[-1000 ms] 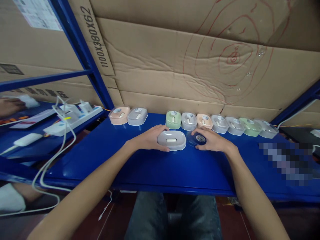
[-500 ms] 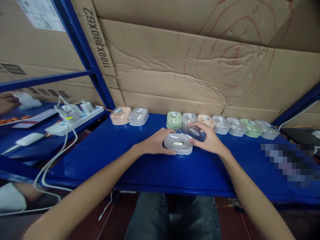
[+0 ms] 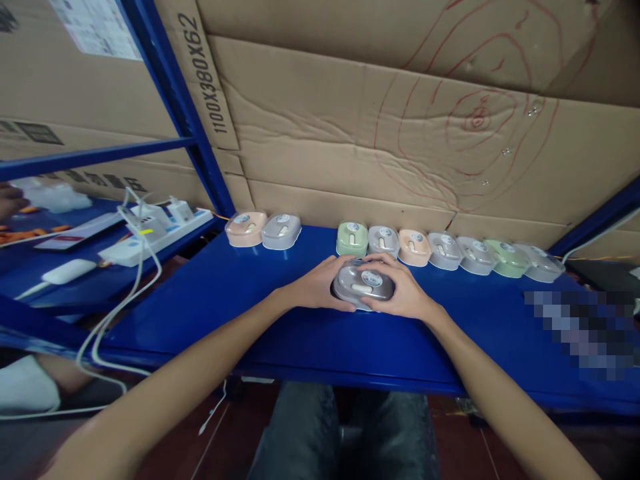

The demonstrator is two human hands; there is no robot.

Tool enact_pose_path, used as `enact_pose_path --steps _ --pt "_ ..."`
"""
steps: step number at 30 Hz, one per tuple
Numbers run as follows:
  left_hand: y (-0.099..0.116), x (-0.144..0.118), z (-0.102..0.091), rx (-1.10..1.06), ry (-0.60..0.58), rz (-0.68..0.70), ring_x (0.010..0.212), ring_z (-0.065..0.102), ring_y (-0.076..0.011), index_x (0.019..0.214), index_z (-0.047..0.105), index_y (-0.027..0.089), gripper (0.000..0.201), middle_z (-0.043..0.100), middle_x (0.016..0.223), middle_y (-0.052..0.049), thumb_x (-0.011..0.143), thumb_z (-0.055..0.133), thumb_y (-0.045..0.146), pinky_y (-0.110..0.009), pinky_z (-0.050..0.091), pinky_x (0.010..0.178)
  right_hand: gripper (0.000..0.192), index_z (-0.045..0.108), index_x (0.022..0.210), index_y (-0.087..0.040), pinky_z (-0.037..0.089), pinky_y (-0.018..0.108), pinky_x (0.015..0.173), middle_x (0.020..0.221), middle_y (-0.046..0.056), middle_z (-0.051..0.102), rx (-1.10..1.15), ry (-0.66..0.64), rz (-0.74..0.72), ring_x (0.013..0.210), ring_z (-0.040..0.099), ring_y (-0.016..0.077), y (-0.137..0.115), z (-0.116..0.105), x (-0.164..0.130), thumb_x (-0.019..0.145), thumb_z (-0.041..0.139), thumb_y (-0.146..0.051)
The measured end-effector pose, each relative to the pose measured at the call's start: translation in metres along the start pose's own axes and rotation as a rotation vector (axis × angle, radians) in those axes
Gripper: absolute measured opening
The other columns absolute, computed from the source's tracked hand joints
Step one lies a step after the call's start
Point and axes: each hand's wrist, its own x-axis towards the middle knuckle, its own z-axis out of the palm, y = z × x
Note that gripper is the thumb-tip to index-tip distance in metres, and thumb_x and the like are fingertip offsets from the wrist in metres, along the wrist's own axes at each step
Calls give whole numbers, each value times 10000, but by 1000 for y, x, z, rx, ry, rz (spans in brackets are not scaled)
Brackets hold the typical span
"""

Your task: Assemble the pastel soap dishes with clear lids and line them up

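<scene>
Between my two hands, a small grey rounded box (image 3: 345,290) sits low over the blue table. On top of it, slightly askew, is a clear domed lid (image 3: 383,285) with a round sticker. My left hand (image 3: 317,285) is closed around the left side of the box, thumb at the front and fingers behind. From the right, my right hand (image 3: 406,290) grips the lid, its fingers over the back edge and its thumb at the front. Whether the lid is fully seated, I cannot tell. Just behind stand a green lidded box (image 3: 352,239) and another grey one (image 3: 383,241).
More lidded boxes, among them an orange one (image 3: 414,247), line the cardboard wall (image 3: 310,133). Two others, including an orange box (image 3: 245,229), stand further left. A power strip (image 3: 125,250) and white cables lie left. Another person's hand (image 3: 11,201) shows at far left.
My right hand has brought the clear lid left and down onto the grey box. My left hand keeps its hold on the box. The view has shifted slightly.
</scene>
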Motion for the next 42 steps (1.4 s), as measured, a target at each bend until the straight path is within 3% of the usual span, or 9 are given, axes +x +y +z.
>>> enact_pose_path --steps 6,17,30,42 --pt "6 -1 -3 13 -16 -20 1438 550 -443 1667 403 309 1180 559 1599 -164 687 962 657 -674 418 1211 597 706 1384 -359 522 603 1183 1457 86 649 15 -22 29 1372 649 353 0 3 0 822 904 -402" --pt "5 -1 -2 11 -27 -49 1514 490 -467 1664 402 245 1211 539 1615 -185 683 974 668 -649 395 1252 614 705 1392 -344 520 591 1188 1495 97 636 21 -30 -7 1407 627 354 5 9 -2 817 917 -388" --pt "6 0 -2 -4 -16 -27 1453 535 -450 1623 456 297 1132 584 1554 -157 674 973 636 -668 421 1206 572 687 1378 -362 506 590 1196 1485 77 653 21 -51 1 1407 621 341 4 10 0 850 904 -408" --pt "1 1 0 -4 -1 -53 1408 562 -420 1544 527 269 1068 625 1500 -132 654 989 634 -586 445 1168 518 697 1386 -340 519 594 1170 1523 100 626 8 -88 -46 1384 626 361 -1 7 1 914 875 -458"
